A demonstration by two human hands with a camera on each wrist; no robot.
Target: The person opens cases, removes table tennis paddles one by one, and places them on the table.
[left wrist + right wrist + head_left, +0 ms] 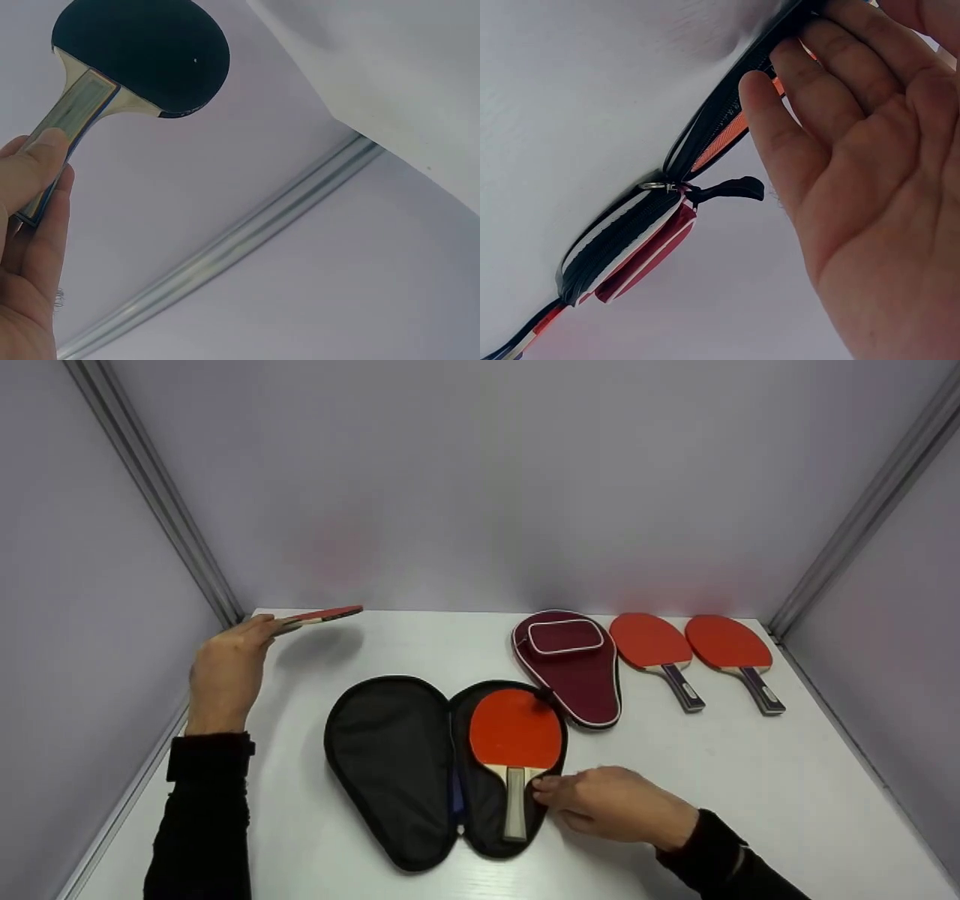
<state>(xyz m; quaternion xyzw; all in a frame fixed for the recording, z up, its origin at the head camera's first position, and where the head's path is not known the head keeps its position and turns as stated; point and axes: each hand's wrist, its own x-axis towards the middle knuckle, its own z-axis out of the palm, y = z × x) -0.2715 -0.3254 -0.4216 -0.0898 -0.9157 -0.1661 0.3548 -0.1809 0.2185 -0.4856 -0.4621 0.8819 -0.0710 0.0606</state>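
My left hand (229, 679) grips a table tennis paddle (322, 616) by its handle, raised above the table's back left. In the left wrist view, the thumb lies along the handle and the paddle's dark side (142, 56) shows. An unzipped black paddle case (394, 769) lies spread open on the table. In its right half rests another paddle (517, 729), red face up, handle toward me. My right hand (619, 806) pinches that half's right edge beside the handle. In the right wrist view, the case's zipper edge (724, 112) meets the fingers; the pinching fingertips are partly hidden.
A maroon paddle case (577, 679) with white piping lies behind the black case, touching or nearly touching it. Two red paddles, one nearer the maroon case (651, 639) and one farther right (727, 641), lie at the back right. Grey walls (480, 487) enclose the white table (420, 641).
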